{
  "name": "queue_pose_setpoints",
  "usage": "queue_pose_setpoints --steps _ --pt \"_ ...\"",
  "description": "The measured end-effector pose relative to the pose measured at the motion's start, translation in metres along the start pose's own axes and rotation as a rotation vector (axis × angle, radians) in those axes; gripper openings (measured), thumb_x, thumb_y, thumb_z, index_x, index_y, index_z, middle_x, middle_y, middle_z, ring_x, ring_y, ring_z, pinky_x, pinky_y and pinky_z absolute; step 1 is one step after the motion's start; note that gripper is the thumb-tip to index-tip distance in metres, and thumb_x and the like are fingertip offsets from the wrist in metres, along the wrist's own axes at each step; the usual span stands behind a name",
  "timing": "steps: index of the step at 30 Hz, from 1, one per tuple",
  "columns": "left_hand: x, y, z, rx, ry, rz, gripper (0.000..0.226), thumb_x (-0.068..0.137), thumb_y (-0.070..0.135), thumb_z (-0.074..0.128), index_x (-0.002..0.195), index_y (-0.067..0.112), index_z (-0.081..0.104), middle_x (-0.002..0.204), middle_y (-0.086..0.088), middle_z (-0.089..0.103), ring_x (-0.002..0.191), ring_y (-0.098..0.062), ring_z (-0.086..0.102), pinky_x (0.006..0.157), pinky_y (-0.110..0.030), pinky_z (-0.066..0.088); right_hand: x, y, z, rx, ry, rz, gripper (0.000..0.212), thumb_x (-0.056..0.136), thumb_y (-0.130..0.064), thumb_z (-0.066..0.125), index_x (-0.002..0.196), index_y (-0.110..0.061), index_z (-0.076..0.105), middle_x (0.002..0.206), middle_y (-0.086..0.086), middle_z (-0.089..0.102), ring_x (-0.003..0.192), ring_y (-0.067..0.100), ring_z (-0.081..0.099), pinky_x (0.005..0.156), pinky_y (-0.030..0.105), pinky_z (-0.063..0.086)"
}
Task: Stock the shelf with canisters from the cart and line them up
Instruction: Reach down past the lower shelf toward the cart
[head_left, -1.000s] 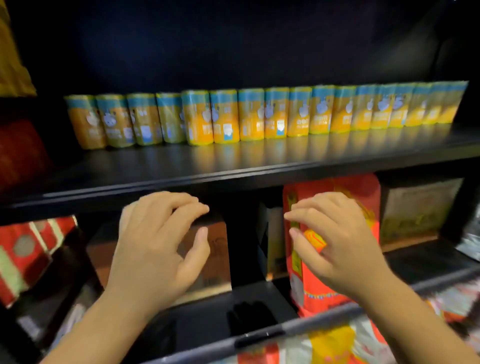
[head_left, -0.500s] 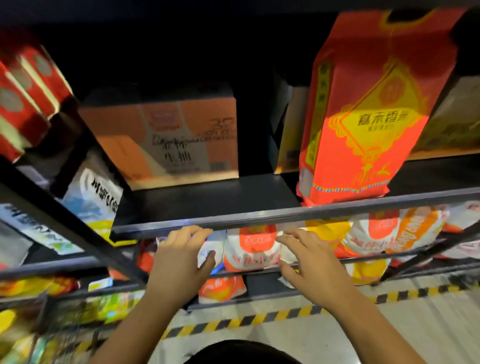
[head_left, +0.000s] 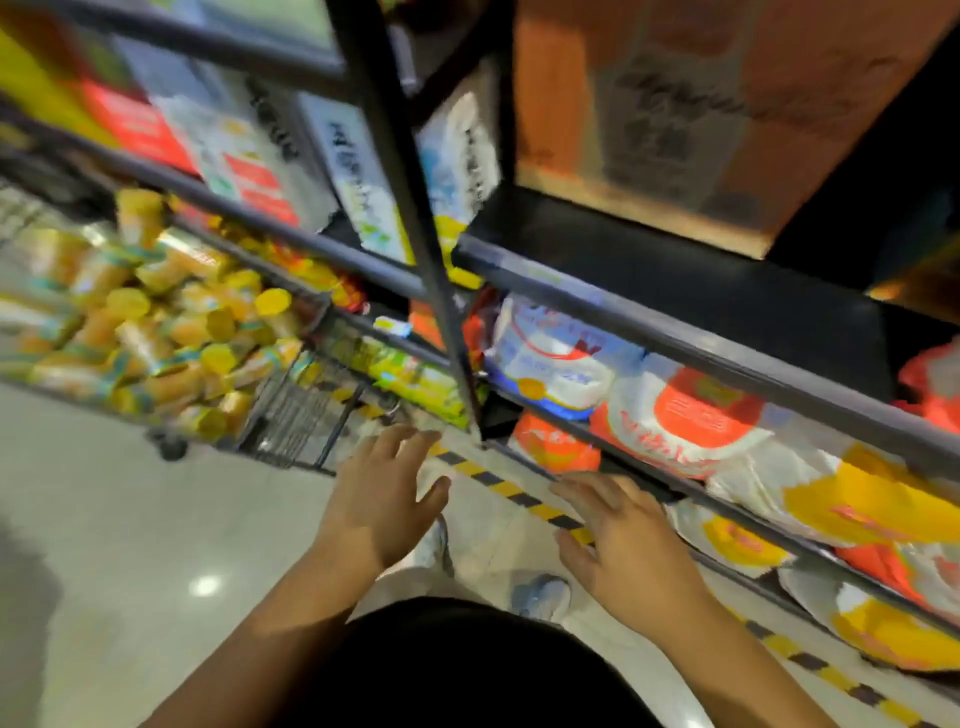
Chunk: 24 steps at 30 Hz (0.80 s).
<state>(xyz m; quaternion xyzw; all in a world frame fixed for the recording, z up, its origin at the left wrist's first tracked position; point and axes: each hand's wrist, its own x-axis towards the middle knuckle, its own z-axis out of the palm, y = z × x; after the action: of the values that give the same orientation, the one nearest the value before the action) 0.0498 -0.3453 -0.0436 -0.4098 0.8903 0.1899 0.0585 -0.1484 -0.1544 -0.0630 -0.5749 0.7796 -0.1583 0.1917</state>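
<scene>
A wire cart (head_left: 296, 415) at the left holds a loose heap of several yellow and orange canisters (head_left: 156, 332) lying at all angles. My left hand (head_left: 384, 493) hovers over the floor just right of the cart, fingers spread, holding nothing. My right hand (head_left: 623, 540) is also empty with fingers apart, low in front of the bottom rail of the black shelf (head_left: 675, 332). The shelf row with lined-up canisters is out of view. The whole picture is blurred by motion.
White, orange and yellow bags (head_left: 691, 415) fill the lower shelf levels. A brown cardboard box (head_left: 701, 104) stands on the level above. A black upright post (head_left: 415, 208) divides two shelf bays. Yellow and black tape (head_left: 519, 496) runs along the pale floor (head_left: 130, 519).
The view has swung down and left from the upper shelf row to the floor and cart. Both empty hands have dropped from shelf height to near the bottom rail.
</scene>
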Motion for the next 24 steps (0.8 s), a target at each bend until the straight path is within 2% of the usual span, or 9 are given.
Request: queue_pose_setpoints --steps 3,6,9,11,13,15,17,20,24 --pt "-0.032 -0.038 -0.01 -0.008 0.101 -0.194 0.053 0.088 0.049 0.062 0.136 0.025 0.06 0.135 -0.009 0.058 0.122 -0.035 0.055 0.096 -0.046 0.048 0.02 -0.031 0.011 0.031 -0.114 -0.147 0.047 0.088 -0.045 0.053 0.13 -0.027 0.061 0.133 -0.005 0.062 0.115 0.02 0.058 0.091 0.042 0.055" --pt "-0.059 -0.074 -0.014 -0.023 0.131 -0.344 0.056 0.09 0.055 0.056 0.138 0.024 0.057 0.136 -0.009 0.056 0.123 -0.035 0.051 0.097 -0.046 0.047 0.044 -0.066 0.021 -0.004 -0.192 -0.241 0.052 0.084 -0.047 0.054 0.133 -0.029 0.059 0.138 -0.005 0.06 0.123 0.021 0.059 0.099 0.046 0.053" --pt "-0.087 -0.109 -0.016 -0.073 0.138 -0.476 0.058 0.095 0.055 0.054 0.147 0.029 0.045 0.148 -0.005 0.044 0.134 -0.03 0.041 0.106 -0.042 0.041 0.067 -0.112 0.032 -0.061 -0.234 -0.333 0.052 0.082 -0.048 0.053 0.129 -0.027 0.063 0.134 -0.006 0.062 0.12 0.016 0.056 0.097 0.039 0.054" --pt "-0.106 -0.131 -0.015 -0.111 0.154 -0.514 0.06 0.096 0.055 0.052 0.149 0.03 0.041 0.152 -0.003 0.04 0.137 -0.028 0.037 0.109 -0.039 0.037 0.084 -0.142 0.046 -0.107 -0.235 -0.387 0.053 0.081 -0.048 0.051 0.129 -0.027 0.063 0.133 -0.005 0.063 0.119 0.017 0.059 0.095 0.037 0.055" --pt "-0.13 -0.155 -0.016 -0.153 0.147 -0.547 0.061 0.098 0.057 0.049 0.152 0.031 0.035 0.155 -0.001 0.035 0.14 -0.027 0.033 0.112 -0.037 0.034 0.101 -0.184 0.063 -0.161 -0.268 -0.442 0.056 0.085 -0.048 0.05 0.137 -0.029 0.057 0.14 -0.005 0.057 0.127 0.021 0.057 0.101 0.038 0.05" --pt "-0.151 -0.175 -0.015 -0.173 0.141 -0.55 0.062 0.098 0.059 0.044 0.152 0.032 0.034 0.156 -0.001 0.033 0.143 -0.026 0.029 0.114 -0.037 0.033 0.117 -0.225 0.079 -0.226 -0.353 -0.485 0.059 0.096 -0.046 0.046 0.153 -0.031 0.038 0.159 -0.007 0.033 0.147 0.02 0.033 0.117 0.038 0.031" --pt "-0.178 -0.198 -0.017 -0.194 0.155 -0.562 0.068 0.091 0.064 0.037 0.151 0.032 0.037 0.155 -0.001 0.036 0.143 -0.026 0.03 0.113 -0.038 0.034 0.132 -0.27 0.1 -0.259 -0.472 -0.469 0.063 0.102 -0.045 0.043 0.159 -0.032 0.021 0.166 -0.011 0.015 0.153 0.017 0.013 0.122 0.036 0.017" --pt "-0.212 -0.231 -0.024 -0.231 0.228 -0.577 0.072 0.085 0.068 0.032 0.144 0.03 0.048 0.148 -0.003 0.047 0.136 -0.028 0.04 0.106 -0.042 0.043 0.149 -0.328 0.137 -0.284 -0.518 -0.475 0.065 0.099 -0.044 0.047 0.158 -0.031 0.023 0.166 -0.005 0.018 0.152 0.02 0.017 0.122 0.039 0.021" --pt "-0.25 -0.283 -0.035 -0.231 0.298 -0.57 0.065 0.083 0.063 0.04 0.135 0.027 0.057 0.137 -0.004 0.057 0.125 -0.03 0.052 0.093 -0.045 0.052 0.167 -0.39 0.18 -0.356 -0.564 -0.479 0.067 0.094 -0.043 0.054 0.156 -0.03 0.029 0.166 0.002 0.021 0.15 0.026 0.024 0.118 0.045 0.03"
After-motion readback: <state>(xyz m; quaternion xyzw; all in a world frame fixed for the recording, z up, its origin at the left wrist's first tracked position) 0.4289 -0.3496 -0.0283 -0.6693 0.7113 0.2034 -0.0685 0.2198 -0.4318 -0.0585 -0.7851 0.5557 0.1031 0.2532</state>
